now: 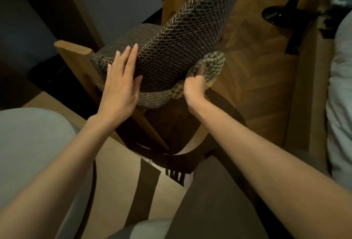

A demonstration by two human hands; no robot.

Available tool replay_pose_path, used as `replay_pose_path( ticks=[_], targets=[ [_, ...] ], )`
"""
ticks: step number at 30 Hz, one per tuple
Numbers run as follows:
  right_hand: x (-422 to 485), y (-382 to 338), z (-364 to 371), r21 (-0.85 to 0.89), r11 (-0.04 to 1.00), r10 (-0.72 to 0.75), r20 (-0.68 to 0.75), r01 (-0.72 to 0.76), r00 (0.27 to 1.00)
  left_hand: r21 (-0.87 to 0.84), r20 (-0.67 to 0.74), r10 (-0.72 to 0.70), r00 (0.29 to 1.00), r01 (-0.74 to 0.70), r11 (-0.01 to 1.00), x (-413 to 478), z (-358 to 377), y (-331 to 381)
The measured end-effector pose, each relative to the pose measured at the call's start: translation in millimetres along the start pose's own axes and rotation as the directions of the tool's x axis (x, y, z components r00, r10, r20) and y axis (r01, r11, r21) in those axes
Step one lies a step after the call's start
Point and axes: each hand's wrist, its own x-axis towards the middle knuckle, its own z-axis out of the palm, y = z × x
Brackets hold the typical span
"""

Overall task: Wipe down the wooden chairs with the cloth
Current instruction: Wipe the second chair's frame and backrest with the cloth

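A wooden chair (76,55) with a woven brown-and-cream backrest and seat stands in the middle of the head view, its light wooden frame and legs showing at the left and below. My left hand (120,84) lies flat with straight fingers on the back of the upholstered backrest. My right hand (194,86) grips a checkered cloth (213,65) bunched in its fist, at the lower right edge of the backrest. The cloth hides most of my right fingers.
A herringbone wooden floor (253,51) runs to the right. A black chair base (276,14) stands at the top right, and a pale cushion or bedding (341,86) lies along the right edge. A patterned rug (118,172) lies below the chair. My knees fill the bottom.
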Motion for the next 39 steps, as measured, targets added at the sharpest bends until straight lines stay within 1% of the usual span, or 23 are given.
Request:
replay_pose_path(
  ticks=[3,5,7,9,12,13,17,20,22,23,24,25,26,27,28,29,30,31,32,33,36,37,39],
  targets=[
    [4.9,-6.7,0.8,0.153,0.981,0.117,0.037,-0.121,0.992,0.012,-0.023,-0.028,0.999,0.028,1.0,-3.2,7.4,-5.1],
    [0.1,-10.2,1.2,0.21,0.968,0.136,0.034,-0.14,0.99,0.006,-0.039,-0.048,0.998,0.049,0.999,-5.7,10.1,-4.9],
    [-11.5,-13.0,2.9,0.17,0.982,0.074,0.035,-0.078,0.997,0.008,-0.062,-0.036,0.997,0.036,0.999,-6.9,9.7,-5.5],
    [-23.7,-15.5,9.2,0.155,0.986,0.054,0.078,-0.066,0.996,0.022,-0.059,-0.019,0.998,0.021,1.0,-7.7,7.1,-8.4],
    [-22.9,-18.9,21.9,0.131,0.984,0.111,0.106,-0.124,0.988,0.052,-0.036,0.0,0.999,0.002,0.999,-8.5,2.7,-13.0],
    [-21.3,-21.9,24.6,0.15,0.977,0.134,0.102,-0.149,0.986,0.056,-0.033,0.007,0.999,-0.005,0.998,-8.5,1.7,-14.0],
    [-9.4,-18.7,28.6,0.323,0.914,0.227,0.095,-0.245,0.969,0.051,-0.057,0.02,0.998,-0.017,0.999,-9.2,-0.2,-16.5],
    [-1.8,-4.8,29.2,0.442,0.809,0.356,0.158,-0.388,0.921,0.02,-0.045,0.017,0.999,-0.016,1.0,-9.7,-1.0,-18.1],
    [-3.4,3.5,26.2,0.435,0.791,0.365,0.228,-0.429,0.903,0.01,-0.023,0.023,0.999,-0.023,1.0,-8.7,-3.5,-19.8],
    [-8.6,6.8,21.5,0.384,0.823,0.34,0.261,-0.42,0.904,0.009,-0.009,0.03,1.0,-0.03,1.0,-8.4,-5.2,-21.0],
    [-14.3,11.6,15.1,0.286,0.888,0.284,0.275,-0.36,0.919,0.009,0.005,0.038,0.999,-0.038,0.999,-8.1,-7.5,-22.3],
    [-21.9,14.9,6.3,0.124,0.966,0.188,0.26,-0.226,0.947,0.007,0.017,0.045,0.999,-0.045,0.999,-8.2,-9.5,-23.7],
    [-29.5,18.0,-3.2,-0.068,0.997,0.04,0.226,-0.025,0.973,0.005,0.023,0.046,0.999,-0.047,0.999,-8.4,-11.2,-25.3],
    [-36.8,20.0,-12.1,-0.227,0.952,-0.158,0.201,0.203,0.967,0.005,0.024,0.041,0.999,-0.041,0.999,-8.7,-12.4,-26.7],
    [-42.5,20.7,-18.6,-0.323,0.859,-0.35,0.198,0.398,0.916,0.005,0.02,0.033,0.999,-0.033,0.999,-9.0,-12.8,-27.7],
    [-46.7,18.9,-22.4,-0.37,0.753,-0.509,0.195,0.543,0.838,0.005,0.01,0.024,1.0,-0.024,1.0,-9.0,-12.0,-28.0],
    [-46.4,18.0,-22.6,-0.39,0.663,-0.626,0.18,0.639,0.759,0.009,-0.002,0.016,1.0,-0.016,1.0,-8.9,-10.8,-27.8],
    [-43.4,15.8,-20.1,-0.408,0.593,-0.699,0.165,0.694,0.695,0.016,-0.014,0.012,1.0,-0.012,1.0,-8.7,-9.3,-27.5],
    [-37.0,16.2,-14.8,-0.429,0.55,-0.735,0.16,0.717,0.659,0.023,-0.021,0.011,1.0,-0.01,1.0,-8.6,-8.1,-27.5],
    [-31.5,15.9,-8.1,-0.458,0.52,-0.746,0.169,0.721,0.645,0.026,-0.019,0.01,1.0,-0.009,1.0,-8.5,-7.7,-28.0],
    [-18.7,24.9,10.6,-0.555,0.45,-0.724,0.233,0.7,0.65,0.001,0.006,0.002,1.0,-0.002,1.0,-7.4,-10.8,-29.5],
    [-15.4,30.2,14.4,-0.584,0.402,-0.709,0.289,0.705,0.643,-0.006,0.011,-0.003,1.0,0.003,1.0,-7.5,-12.1,-30.9],
    [-10.9,38.0,12.5,-0.636,0.249,-0.661,0.439,0.73,0.608,-0.014,-0.002,0.002,1.0,-0.002,1.0,-6.5,-12.9,-29.8]
  ],
)
